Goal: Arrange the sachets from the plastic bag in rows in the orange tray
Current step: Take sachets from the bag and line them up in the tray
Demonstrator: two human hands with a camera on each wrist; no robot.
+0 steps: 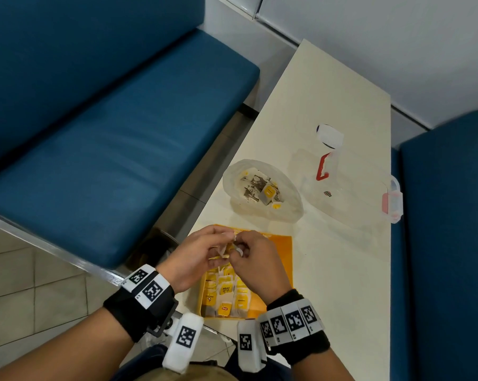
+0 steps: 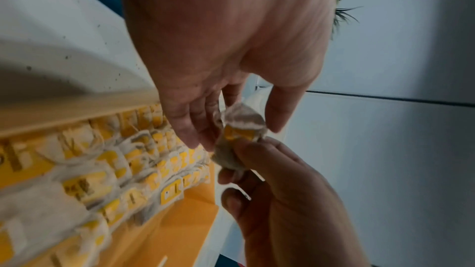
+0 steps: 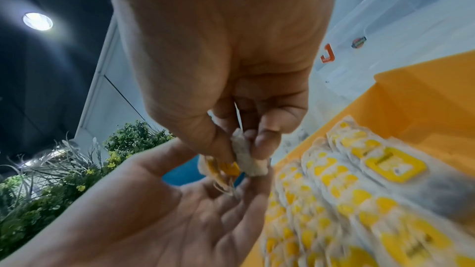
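Note:
Both hands meet above the far half of the orange tray [image 1: 277, 273]. My left hand [image 1: 228, 239] and right hand [image 1: 239, 244] each pinch the same crumpled white sachet [image 1: 227, 247] with a yellow tag. In the left wrist view the sachet [image 2: 240, 121] sits between my left fingers and thumb, with right fingertips gripping its lower end. The right wrist view shows it [image 3: 248, 159] pinched by the right thumb and forefinger. Several sachets [image 1: 227, 294] lie in rows in the tray's near half. The open plastic bag [image 1: 284, 207] holds more sachets beyond the tray.
A clear plastic box [image 1: 350, 188] with red latches and its lid lies on the cream table [image 1: 328, 270] to the right of the bag. Blue benches [image 1: 108, 149] flank the table on both sides. The tray's right part is bare orange.

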